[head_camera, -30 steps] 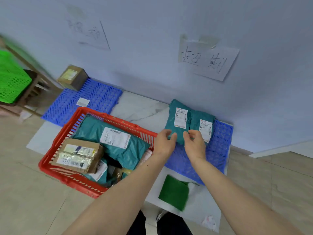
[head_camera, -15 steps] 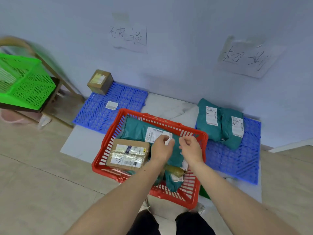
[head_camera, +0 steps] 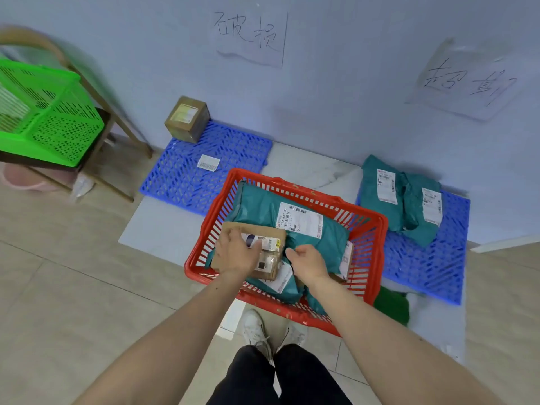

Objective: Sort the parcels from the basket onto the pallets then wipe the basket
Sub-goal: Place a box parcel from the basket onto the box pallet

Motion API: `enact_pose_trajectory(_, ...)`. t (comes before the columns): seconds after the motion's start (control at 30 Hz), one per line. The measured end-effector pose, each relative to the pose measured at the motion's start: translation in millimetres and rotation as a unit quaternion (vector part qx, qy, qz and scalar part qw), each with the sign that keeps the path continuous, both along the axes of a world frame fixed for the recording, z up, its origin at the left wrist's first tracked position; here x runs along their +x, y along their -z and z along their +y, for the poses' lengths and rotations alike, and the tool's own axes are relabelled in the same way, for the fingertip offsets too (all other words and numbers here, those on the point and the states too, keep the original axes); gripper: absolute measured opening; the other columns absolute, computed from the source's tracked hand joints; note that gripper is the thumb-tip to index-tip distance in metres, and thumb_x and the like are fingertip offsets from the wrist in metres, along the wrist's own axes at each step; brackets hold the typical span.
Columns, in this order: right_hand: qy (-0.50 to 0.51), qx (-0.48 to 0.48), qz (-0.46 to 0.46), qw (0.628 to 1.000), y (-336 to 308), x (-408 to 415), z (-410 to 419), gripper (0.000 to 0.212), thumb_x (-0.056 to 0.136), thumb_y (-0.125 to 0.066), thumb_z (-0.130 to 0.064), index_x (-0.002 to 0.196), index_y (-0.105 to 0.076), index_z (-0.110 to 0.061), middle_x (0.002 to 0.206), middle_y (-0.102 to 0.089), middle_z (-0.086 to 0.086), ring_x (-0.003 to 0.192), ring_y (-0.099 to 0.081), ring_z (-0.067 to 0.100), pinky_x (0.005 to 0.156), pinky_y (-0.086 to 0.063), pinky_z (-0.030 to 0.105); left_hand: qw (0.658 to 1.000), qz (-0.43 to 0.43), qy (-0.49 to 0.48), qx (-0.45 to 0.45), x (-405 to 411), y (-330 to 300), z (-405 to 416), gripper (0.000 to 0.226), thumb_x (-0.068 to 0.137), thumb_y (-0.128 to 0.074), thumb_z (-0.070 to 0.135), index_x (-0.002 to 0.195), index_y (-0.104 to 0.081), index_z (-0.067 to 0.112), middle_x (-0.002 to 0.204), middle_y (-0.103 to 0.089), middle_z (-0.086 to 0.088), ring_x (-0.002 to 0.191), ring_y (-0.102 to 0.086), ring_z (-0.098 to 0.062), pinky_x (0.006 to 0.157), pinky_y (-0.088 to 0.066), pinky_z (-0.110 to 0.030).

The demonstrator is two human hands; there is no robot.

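The red basket (head_camera: 377, 229) stands on the floor in front of me. It holds a large teal parcel (head_camera: 263, 209), a cardboard box (head_camera: 270, 264) and smaller teal bags underneath. My left hand (head_camera: 238, 252) lies on top of the cardboard box, fingers spread over it. My right hand (head_camera: 308, 263) hovers at the box's right edge with loosely curled fingers, holding nothing. The left blue pallet (head_camera: 233, 147) carries a brown box (head_camera: 187, 118) and a loose label (head_camera: 208, 163). Two teal bags (head_camera: 377, 194) lie on the right blue pallet (head_camera: 423, 264).
A green cloth (head_camera: 393, 306) lies on the floor right of the basket. A green basket (head_camera: 43, 112) sits on a wooden chair at the far left, with a pink basin (head_camera: 17, 179) beneath. Handwritten paper signs hang on the wall above each pallet. My feet are just behind the basket.
Both hands left the teal bags on the right pallet and came back over the basket. My left hand has dropped onto the cardboard box; my view swung left.
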State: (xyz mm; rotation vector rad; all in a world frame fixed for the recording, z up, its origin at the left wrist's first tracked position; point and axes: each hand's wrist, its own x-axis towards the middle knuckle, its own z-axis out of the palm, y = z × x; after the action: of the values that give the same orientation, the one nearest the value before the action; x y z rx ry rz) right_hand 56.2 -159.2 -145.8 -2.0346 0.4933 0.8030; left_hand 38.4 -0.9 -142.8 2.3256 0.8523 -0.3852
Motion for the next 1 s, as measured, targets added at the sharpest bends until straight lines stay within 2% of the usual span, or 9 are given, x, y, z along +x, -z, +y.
enact_pose_trajectory(0.13,-0.028,0.032,0.042,0.998,6,-4,12,0.052,0.098,-0.056,-0.035,0.142,-0.047,-0.007,0.136,-0.057,0.007,0.123,-0.054,0.023,0.093,-0.037,0.026,0.999,0.03,-0.025,-0.012,0,12,13,0.067,0.083,-0.065,0.049,0.138,-0.035,0.025,0.14,-0.039,-0.02,0.134,-0.032,-0.039,0.112,-0.031,-0.05)
enact_pose_trajectory(0.27,-0.028,0.08,0.055,0.995,17,-5,19,0.021,0.098,-0.055,-0.028,0.114,-0.062,-0.017,0.12,-0.067,0.001,0.101,-0.062,0.015,0.089,-0.048,0.029,0.998,0.047,-0.036,-0.032,2,21,21,0.081,0.083,-0.062,0.058,0.147,-0.023,0.025,0.135,-0.047,-0.022,0.128,-0.041,-0.04,0.107,-0.037,-0.051)
enact_pose_trajectory(0.43,0.013,0.1,0.025,0.995,17,-4,13,0.008,0.097,-0.057,-0.021,0.102,-0.061,-0.026,0.102,-0.067,-0.007,0.097,-0.064,0.012,0.084,-0.051,0.027,0.997,0.042,-0.069,-0.017,7,9,12,0.085,0.086,-0.06,0.056,0.15,-0.017,0.02,0.144,-0.036,-0.023,0.135,-0.031,-0.042,0.108,-0.035,-0.054)
enact_pose_trajectory(0.53,0.064,0.092,-0.038,0.993,6,-2,4,0.007,0.097,-0.059,-0.025,0.103,-0.057,-0.028,0.098,-0.063,-0.01,0.095,-0.062,0.011,0.085,-0.052,0.029,0.996,0.035,-0.078,-0.005,14,-6,4,0.085,0.088,-0.054,0.057,0.152,-0.018,0.013,0.148,-0.031,-0.023,0.139,-0.026,-0.041,0.108,-0.036,-0.053)
enact_pose_trajectory(0.67,0.118,0.123,-0.104,0.98,-6,8,-11,0.017,0.096,-0.06,-0.033,0.113,-0.058,-0.032,0.115,-0.062,-0.008,0.104,-0.06,0.009,0.088,-0.052,0.03,0.996,0.039,-0.075,-0.026,28,-20,-4,0.077,0.084,-0.046,0.069,0.136,-0.041,0.014,0.135,-0.041,-0.018,0.121,-0.049,-0.038,0.095,-0.049,-0.051)
enact_pose_trajectory(0.73,0.136,0.14,-0.116,0.974,-12,14,-18,0.016,0.095,-0.06,-0.037,0.111,-0.058,-0.041,0.122,-0.06,-0.006,0.109,-0.061,0.012,0.093,-0.053,0.037,0.996,0.026,-0.074,-0.044,34,-28,-10,0.074,0.085,-0.045,0.069,0.133,-0.042,0.013,0.133,-0.042,-0.017,0.109,-0.057,-0.037,0.09,-0.053,-0.048)
enact_pose_trajectory(0.8,0.169,0.174,-0.121,0.963,-21,21,-23,0.019,0.096,-0.059,-0.034,0.113,-0.058,-0.044,0.119,-0.062,-0.007,0.106,-0.065,0.014,0.089,-0.056,0.038,0.995,0.012,-0.073,-0.063,38,-39,-17,0.073,0.085,-0.046,0.068,0.133,-0.039,0.012,0.132,-0.045,-0.014,0.104,-0.06,-0.034,0.085,-0.054,-0.045)
enact_pose_trajectory(0.93,0.184,0.191,-0.149,0.953,-35,38,-37,0.028,0.099,-0.057,-0.021,0.127,-0.058,-0.025,0.116,-0.066,-0.003,0.101,-0.067,0.014,0.085,-0.058,0.037,0.989,0.03,-0.088,-0.115,43,-46,-24,0.101,0.073,-0.044,0.083,0.143,-0.027,0.012,0.116,-0.065,-0.009,0.1,-0.065,-0.03,0.084,-0.055,-0.045)
enact_pose_trajectory(1.0,0.165,0.183,-0.16,0.956,-41,46,-46,0.029,0.099,-0.057,-0.017,0.128,-0.06,-0.021,0.115,-0.067,0.0,0.102,-0.066,0.015,0.082,-0.057,0.034,0.984,0.035,-0.104,-0.142,46,-46,-24,0.119,0.06,-0.045,0.092,0.143,-0.03,0.009,0.106,-0.069,-0.011,0.089,-0.07,-0.028,0.075,-0.06,-0.044)
